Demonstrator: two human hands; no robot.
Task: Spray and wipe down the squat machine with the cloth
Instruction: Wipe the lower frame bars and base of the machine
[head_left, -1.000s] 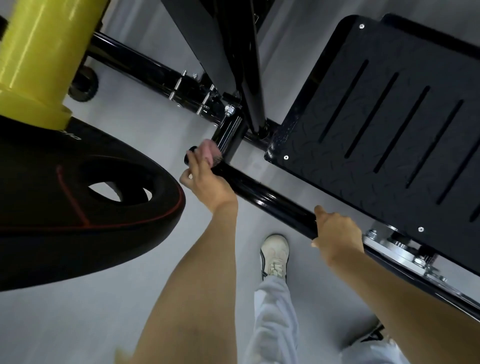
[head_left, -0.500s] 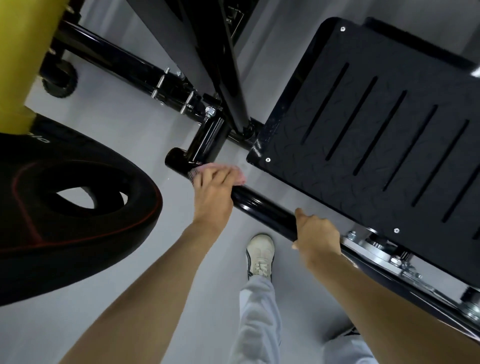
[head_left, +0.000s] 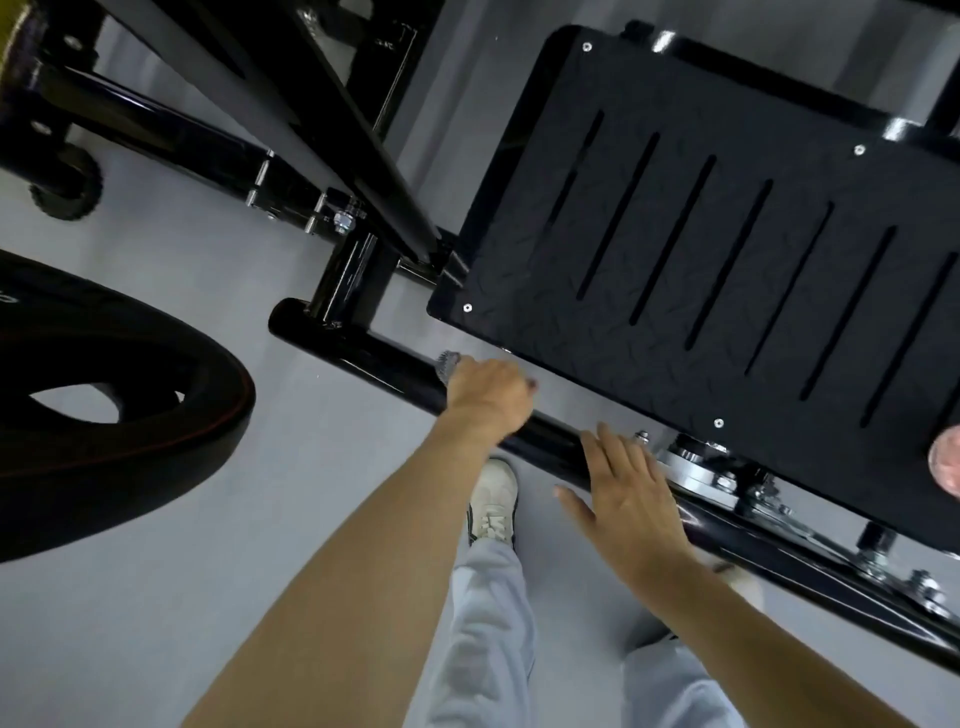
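Note:
The squat machine's glossy black base tube (head_left: 363, 358) runs from centre left down to the lower right, below its black slotted footplate (head_left: 727, 249). My left hand (head_left: 485, 395) is curled over the tube and grips a cloth (head_left: 448, 362), of which only a small grey edge shows at the knuckles. My right hand (head_left: 628, 499) lies flat on the same tube a little further right, fingers straight and spread. No spray bottle is in view.
A large black weight plate (head_left: 119, 415) with a red line hangs at the left. Black frame bars (head_left: 291, 114) and bolts cross the top. A small wheel (head_left: 65, 187) stands at the far left. My white shoe (head_left: 493, 499) and light trousers are on the grey floor.
My left hand slid the cloth rightward along the tube, away from the tube's end. My right hand opened from a grip to a flat hand on the tube. The view shifted right.

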